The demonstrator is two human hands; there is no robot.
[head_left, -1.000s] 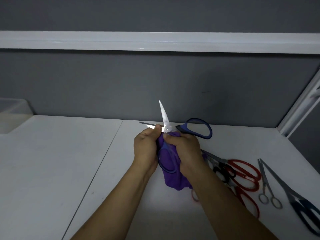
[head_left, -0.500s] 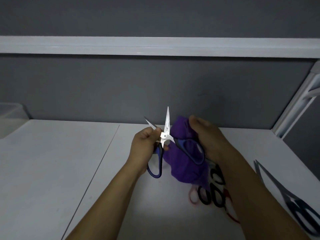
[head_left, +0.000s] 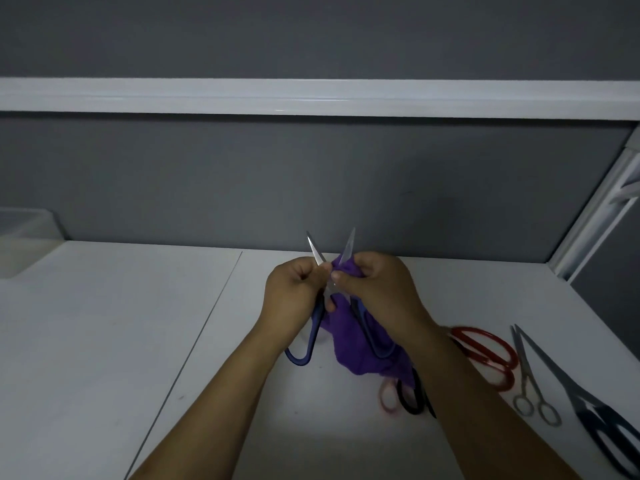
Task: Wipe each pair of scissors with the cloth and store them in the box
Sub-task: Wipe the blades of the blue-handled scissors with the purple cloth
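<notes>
White table point(head_left: 104, 341), left hand point(head_left: 291, 299) gripping blue scissors point(head_left: 317, 317), tips pointing away, right hand point(head_left: 377, 289) pinching purple cloth point(head_left: 349, 344) on blade

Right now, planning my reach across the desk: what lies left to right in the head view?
Translucent plastic box → left hand → right hand → red-handled scissors → small all-metal scissors → large dark-blue-handled scissors. The purple cloth and held blue-handled scissors overlap the hands, so omitted.

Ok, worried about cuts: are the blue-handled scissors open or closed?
Open. On the blue-handled scissors, the blade tips spread in a V and the handle loops sit apart.
</notes>
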